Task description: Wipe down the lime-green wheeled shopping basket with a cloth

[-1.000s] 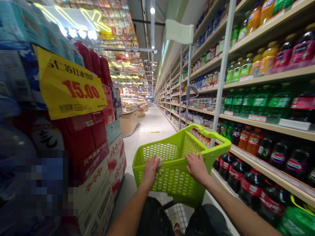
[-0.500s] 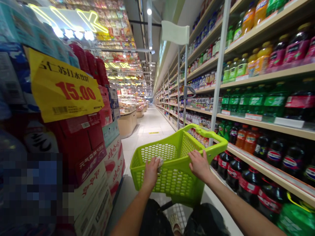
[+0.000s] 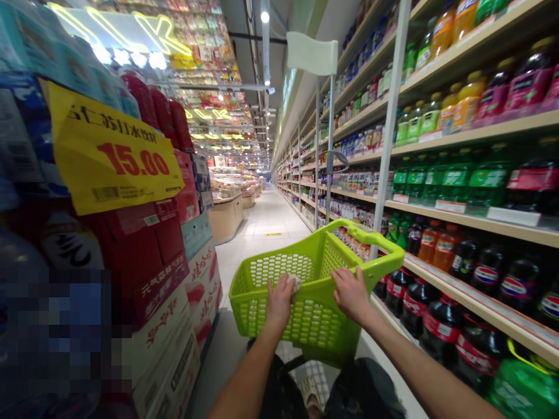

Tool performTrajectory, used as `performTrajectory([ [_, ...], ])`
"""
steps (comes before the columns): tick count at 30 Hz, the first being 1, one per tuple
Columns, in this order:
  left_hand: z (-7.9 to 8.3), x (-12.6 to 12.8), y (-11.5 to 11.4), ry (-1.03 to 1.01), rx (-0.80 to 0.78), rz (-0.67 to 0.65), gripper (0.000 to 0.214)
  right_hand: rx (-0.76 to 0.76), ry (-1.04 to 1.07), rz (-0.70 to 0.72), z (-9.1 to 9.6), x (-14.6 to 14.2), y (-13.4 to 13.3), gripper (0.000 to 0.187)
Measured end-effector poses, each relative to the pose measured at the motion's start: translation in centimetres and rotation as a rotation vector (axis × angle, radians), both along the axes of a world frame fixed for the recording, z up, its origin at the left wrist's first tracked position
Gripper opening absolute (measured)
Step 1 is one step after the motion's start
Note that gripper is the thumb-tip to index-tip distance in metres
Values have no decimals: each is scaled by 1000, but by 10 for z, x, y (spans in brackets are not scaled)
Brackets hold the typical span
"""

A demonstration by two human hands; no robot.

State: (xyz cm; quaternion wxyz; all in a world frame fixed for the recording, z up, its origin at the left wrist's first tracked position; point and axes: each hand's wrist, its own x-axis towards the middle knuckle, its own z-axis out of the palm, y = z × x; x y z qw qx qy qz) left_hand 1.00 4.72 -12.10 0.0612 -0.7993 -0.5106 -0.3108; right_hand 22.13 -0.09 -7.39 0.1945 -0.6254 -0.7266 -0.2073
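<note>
While the person stands in a supermarket aisle, both hands sit on the near rim of a lime-green basket (image 3: 314,323) that rides right in front of them, tilted a bit with its far right corner higher; the left hand (image 3: 279,298) is curled shut over the rim, fingers pressed together, with a small pale scrap (image 3: 295,283) poking out past its fingertips, and honestly it's too small to tell what that is; the right hand (image 3: 350,294) lies just beside it on the same rim, fingers close together and hooked over the edge into the basket; nothing shows inside the mesh walls. Off to the left there's a stack of red cartons (image 3: 148,250) with a big yellow price sign (image 3: 111,154) reading 15.00 hanging over them; on the right, long shelves (image 3: 471,224) hold green bottles (image 3: 449,180) up top and dark cola bottles (image 3: 441,331) low down, near the basket's right side; a white flag (image 3: 311,53) on a pole stands beyond the basket; the pale tiled floor (image 3: 262,233) runs off down the aisle.
</note>
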Motion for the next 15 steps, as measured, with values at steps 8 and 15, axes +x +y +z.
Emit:
performTrajectory([
  [8, 3, -15, -2, 36, -59, 105, 49, 12, 38, 38, -8, -8, 1, 48],
  [15, 12, 9, -3, 36, -26, -3, 43, -30, 29, 59, -5, -6, -1, 48],
])
